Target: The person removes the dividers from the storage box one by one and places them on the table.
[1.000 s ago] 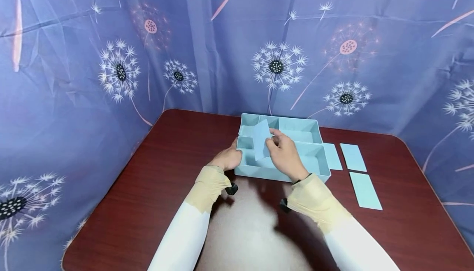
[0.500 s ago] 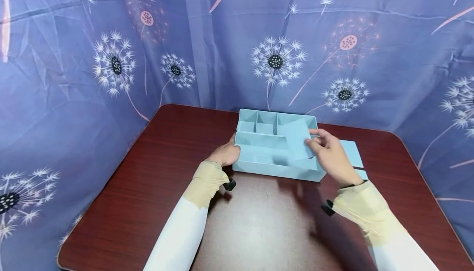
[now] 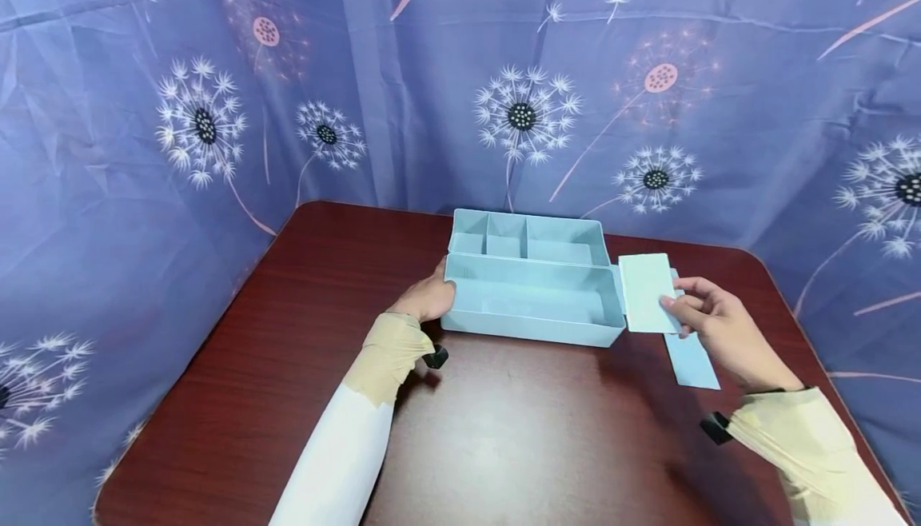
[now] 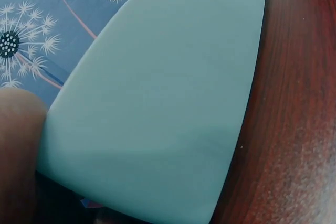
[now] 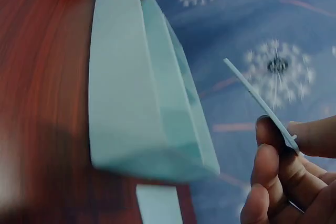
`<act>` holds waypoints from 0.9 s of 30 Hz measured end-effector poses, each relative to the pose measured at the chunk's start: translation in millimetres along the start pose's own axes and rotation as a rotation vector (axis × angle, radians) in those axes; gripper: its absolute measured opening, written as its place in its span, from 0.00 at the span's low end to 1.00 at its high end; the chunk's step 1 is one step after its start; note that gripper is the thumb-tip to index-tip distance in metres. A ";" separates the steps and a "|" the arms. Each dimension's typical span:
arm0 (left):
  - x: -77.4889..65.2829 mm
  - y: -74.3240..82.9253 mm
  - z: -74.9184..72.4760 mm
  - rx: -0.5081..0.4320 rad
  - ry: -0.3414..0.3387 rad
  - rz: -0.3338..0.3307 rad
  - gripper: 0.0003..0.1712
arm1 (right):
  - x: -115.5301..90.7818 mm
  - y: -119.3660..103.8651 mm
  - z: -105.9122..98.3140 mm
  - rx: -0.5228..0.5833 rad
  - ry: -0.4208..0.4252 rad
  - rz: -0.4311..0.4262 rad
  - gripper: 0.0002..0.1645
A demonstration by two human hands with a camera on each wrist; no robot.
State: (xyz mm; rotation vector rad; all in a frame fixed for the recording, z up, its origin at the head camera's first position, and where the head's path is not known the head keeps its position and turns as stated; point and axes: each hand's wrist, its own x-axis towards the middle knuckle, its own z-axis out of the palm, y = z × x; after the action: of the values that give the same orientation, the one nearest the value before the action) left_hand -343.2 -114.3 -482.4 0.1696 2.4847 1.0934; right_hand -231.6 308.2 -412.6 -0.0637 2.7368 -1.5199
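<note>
A light-blue organizer box stands on the table, with one long front compartment and a back row split into three. At its left end my left hand grips the wall, the thumb by the rim; the left wrist view shows the box's long side close up. Off the box's right end, my right hand pinches a thin pale-blue divider panel between thumb and fingers, raised above the table. The right wrist view shows that panel edge-on, apart from the box.
Another pale-blue panel lies flat on the dark red wooden table, partly beneath the raised one. More panel edges show behind the held panel, mostly hidden. A blue dandelion-print curtain hangs along the table's back and left sides.
My right hand has carried the panel from over the box's front compartment out to the right, past the box's end. My left hand has stayed at the box's left end.
</note>
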 end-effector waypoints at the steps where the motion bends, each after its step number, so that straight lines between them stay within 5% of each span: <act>1: 0.0 -0.5 -1.9 0.005 0.000 -0.006 0.42 | -1.3 5.4 -3.3 -0.014 0.005 0.013 0.24; 8: 0.0 -5.8 -15.5 0.060 0.030 -0.038 0.42 | 0.5 37.5 -6.2 -0.214 -0.052 0.104 0.34; 14: 2.2 -3.6 -8.8 0.062 0.004 -0.016 0.40 | -3.4 56.6 12.1 -0.260 -0.142 0.174 0.35; 20: 4.9 0.3 1.6 0.071 -0.004 -0.009 0.40 | -9.0 65.7 17.2 -0.390 -0.124 0.230 0.29; 27: 3.3 4.5 2.5 0.059 -0.007 -0.012 0.40 | -7.0 68.5 15.1 -0.550 -0.098 0.227 0.40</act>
State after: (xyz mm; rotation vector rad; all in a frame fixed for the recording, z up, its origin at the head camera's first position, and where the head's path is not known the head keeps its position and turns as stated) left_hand -345.4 -108.6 -481.8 0.1751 2.5098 1.0128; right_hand -226.2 331.8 -478.8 0.1579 2.8691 -0.6668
